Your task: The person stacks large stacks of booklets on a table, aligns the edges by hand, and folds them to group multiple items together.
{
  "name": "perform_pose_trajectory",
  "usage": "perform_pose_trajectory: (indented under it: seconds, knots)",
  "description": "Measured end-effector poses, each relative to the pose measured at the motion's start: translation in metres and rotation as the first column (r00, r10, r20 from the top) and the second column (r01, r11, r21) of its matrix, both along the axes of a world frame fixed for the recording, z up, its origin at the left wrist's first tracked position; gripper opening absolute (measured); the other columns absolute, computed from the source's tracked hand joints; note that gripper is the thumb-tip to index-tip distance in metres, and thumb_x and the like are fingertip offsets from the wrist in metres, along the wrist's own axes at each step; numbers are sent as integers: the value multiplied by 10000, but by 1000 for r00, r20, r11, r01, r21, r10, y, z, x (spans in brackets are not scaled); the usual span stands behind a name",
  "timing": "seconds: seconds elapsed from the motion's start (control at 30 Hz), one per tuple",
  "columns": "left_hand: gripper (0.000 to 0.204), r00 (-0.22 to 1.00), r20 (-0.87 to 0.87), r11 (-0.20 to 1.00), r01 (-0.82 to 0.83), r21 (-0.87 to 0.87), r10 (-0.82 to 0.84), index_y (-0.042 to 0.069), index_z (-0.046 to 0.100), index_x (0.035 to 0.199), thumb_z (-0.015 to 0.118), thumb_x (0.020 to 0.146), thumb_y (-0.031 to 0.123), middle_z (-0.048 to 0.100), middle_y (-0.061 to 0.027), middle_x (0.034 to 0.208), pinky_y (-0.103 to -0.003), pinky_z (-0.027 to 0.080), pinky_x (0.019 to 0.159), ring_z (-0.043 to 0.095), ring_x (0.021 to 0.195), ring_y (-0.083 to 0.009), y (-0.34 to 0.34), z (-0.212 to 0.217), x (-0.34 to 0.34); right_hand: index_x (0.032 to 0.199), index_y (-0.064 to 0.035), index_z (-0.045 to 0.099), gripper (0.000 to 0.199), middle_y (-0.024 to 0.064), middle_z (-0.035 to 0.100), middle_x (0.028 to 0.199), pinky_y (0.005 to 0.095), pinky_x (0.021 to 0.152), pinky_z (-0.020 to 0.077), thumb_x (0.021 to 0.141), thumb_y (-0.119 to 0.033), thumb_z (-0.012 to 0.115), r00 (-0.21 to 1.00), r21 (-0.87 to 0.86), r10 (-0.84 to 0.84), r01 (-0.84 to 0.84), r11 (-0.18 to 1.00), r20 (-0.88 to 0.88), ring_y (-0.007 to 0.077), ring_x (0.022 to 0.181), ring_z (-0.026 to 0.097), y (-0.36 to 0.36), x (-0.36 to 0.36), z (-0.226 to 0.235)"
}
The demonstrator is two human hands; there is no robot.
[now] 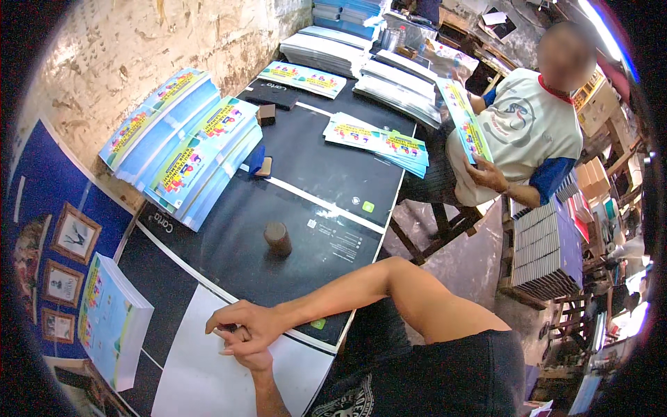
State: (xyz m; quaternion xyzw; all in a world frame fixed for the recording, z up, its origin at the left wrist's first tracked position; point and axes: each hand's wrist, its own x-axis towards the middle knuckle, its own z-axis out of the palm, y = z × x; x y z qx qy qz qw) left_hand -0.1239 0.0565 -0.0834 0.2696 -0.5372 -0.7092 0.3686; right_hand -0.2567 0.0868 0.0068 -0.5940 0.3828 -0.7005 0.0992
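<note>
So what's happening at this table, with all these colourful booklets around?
The person's two hands, right hand and left hand, rest together empty on a white sheet at the near table edge. Stacks of colourful booklets lie fanned along the wall, and another thick stack sits to the left. A small brown cylinder stands on the dark tabletop. Across the table, a seated co-worker holds one booklet.

Glossy paper booklets (182, 154) – matt black tabletop (306, 187) – rough plaster wall (139, 42).

Both forearms come in bare, no sleeves reaching them, no watch or ring to be seen. Down at the lower edge, a dark shirt (361, 403) with a pale printed emblem, and dark shorts (472, 375).
</note>
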Motion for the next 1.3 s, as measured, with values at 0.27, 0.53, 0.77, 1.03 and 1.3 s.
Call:
perform_pose_trajectory:
  seconds: [0.27, 0.53, 0.77, 1.03, 1.3]
  knots:
    - [686, 1000, 1, 1000, 13, -11, -13, 57, 337, 1467, 327, 1040, 593, 433, -138, 1446, -481, 297, 1160, 413, 1361, -305, 1, -1, 2, 935, -10, 586, 319, 102, 597, 762, 347, 635, 507, 869, -291, 722, 990, 245, 130, -113, 963, -54, 279, 682, 638, 7, -6, -12]
    - [642, 1000, -1, 1000, 21, -24, -21, 63, 366, 1421, 347, 1031, 571, 454, -132, 1398, -476, 319, 1126, 436, 1318, -302, 0, 0, 0, 954, -20, 582, 329, 140, 617, 775, 393, 591, 482, 866, -305, 722, 1000, 6, 9, -9, 1000, 22, 331, 684, 638, 1, 1, -4]
    - [603, 1000, -4, 999, 23, -28, -23, 68, 392, 1381, 365, 1023, 552, 473, -127, 1357, -470, 339, 1095, 456, 1280, -299, 1, -1, -1, 982, -17, 583, 331, 166, 637, 849, 396, 617, 490, 882, -312, 698, 982, 285, 175, -148, 947, -72, 361, 748, 652, 9, -9, -15]
    - [559, 1000, -7, 999, 18, -32, -19, 74, 421, 1334, 385, 1014, 531, 495, -122, 1309, -465, 361, 1061, 479, 1237, -295, 1, -1, -2, 901, 8, 587, 277, 126, 619, 765, 390, 606, 491, 866, -248, 689, 1000, 15, 11, -11, 1000, -3, 303, 687, 647, 4, -2, 1]
    - [515, 1000, -4, 999, 17, -42, -17, 80, 450, 1288, 406, 1005, 509, 517, -116, 1261, -459, 384, 1026, 502, 1193, -292, 2, 1, -1, 938, -13, 587, 294, 165, 633, 829, 440, 682, 508, 860, -274, 697, 976, 400, 205, -157, 903, -79, 376, 768, 640, 9, -7, -17]
